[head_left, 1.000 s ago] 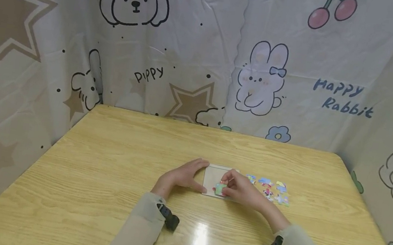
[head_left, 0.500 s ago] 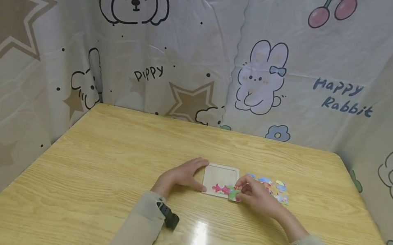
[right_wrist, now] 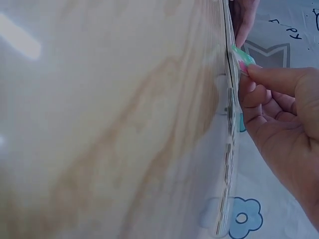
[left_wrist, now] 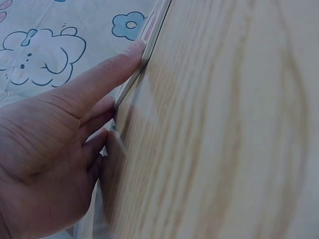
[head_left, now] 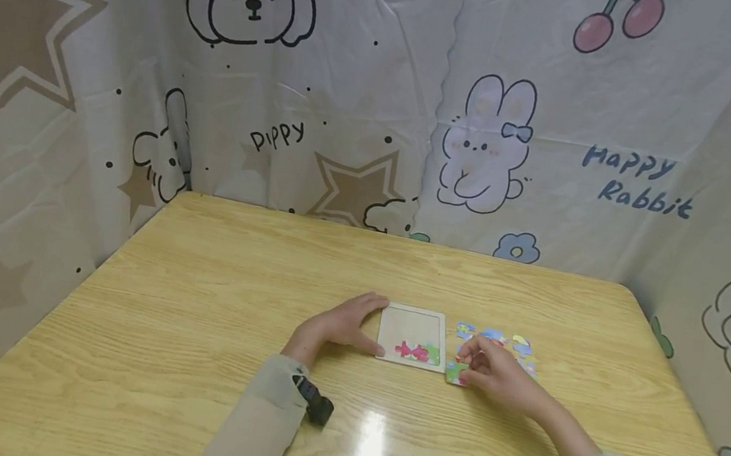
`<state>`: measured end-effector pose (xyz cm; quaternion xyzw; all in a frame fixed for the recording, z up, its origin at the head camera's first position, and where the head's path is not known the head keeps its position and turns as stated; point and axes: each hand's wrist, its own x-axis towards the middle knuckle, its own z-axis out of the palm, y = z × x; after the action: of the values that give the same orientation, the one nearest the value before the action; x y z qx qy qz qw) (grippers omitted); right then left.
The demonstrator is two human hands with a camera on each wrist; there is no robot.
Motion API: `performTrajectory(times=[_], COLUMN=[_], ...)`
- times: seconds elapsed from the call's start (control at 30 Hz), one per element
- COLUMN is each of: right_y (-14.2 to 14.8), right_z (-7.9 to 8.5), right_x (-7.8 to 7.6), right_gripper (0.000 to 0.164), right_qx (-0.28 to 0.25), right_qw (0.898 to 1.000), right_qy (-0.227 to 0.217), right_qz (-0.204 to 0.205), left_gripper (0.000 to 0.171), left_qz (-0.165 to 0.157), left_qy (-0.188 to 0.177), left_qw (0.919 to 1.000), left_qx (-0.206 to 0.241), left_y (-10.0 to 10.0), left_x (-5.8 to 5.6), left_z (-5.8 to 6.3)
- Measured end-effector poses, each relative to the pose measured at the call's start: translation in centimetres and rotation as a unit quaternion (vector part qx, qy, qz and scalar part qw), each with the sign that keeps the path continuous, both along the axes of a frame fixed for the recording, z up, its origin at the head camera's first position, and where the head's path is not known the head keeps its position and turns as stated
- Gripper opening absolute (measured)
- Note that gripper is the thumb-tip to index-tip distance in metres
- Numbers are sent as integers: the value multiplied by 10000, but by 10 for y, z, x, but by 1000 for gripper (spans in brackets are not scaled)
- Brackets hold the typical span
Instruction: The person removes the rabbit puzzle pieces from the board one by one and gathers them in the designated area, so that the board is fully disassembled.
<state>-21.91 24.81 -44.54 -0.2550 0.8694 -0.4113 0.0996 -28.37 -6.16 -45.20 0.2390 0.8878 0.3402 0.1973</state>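
Note:
My left hand rests at the left side of a shallow wooden puzzle tray, thumb at its near corner and fingertips at its far corner. In the left wrist view the thumb lies straight against the tray's edge. Pink and green puzzle pieces sit inside along the tray's near side. Right of the tray, my right hand pinches a green puzzle piece between thumb and finger. The right wrist view shows this piece tilted, with a pink patch on it.
Several loose puzzle pieces lie on the wooden table to the tray's right, partly hidden behind my right hand. A patterned curtain hangs behind and at both sides of the table.
My right hand has moved right from over the tray to beside it, carrying the green puzzle piece. The pink and green pieces in the tray are now uncovered. My left hand stays put.

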Motion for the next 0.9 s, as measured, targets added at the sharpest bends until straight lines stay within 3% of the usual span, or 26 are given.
performTrajectory(times=[0.37,0.9], right_y=[13,15], right_z=[0,-6], right_x=[8,5], right_gripper=[23,18], right_qx=[-56,44], right_qw=[9999,9993], right_qy=[133,233], right_qz=[80,290], left_gripper=[90,90], left_qz=[44,33], left_qy=[3,-15], left_qw=[10000,10000], left_qx=[-50,13], left_y=[1,0], left_x=[1,2], left_z=[0,1])
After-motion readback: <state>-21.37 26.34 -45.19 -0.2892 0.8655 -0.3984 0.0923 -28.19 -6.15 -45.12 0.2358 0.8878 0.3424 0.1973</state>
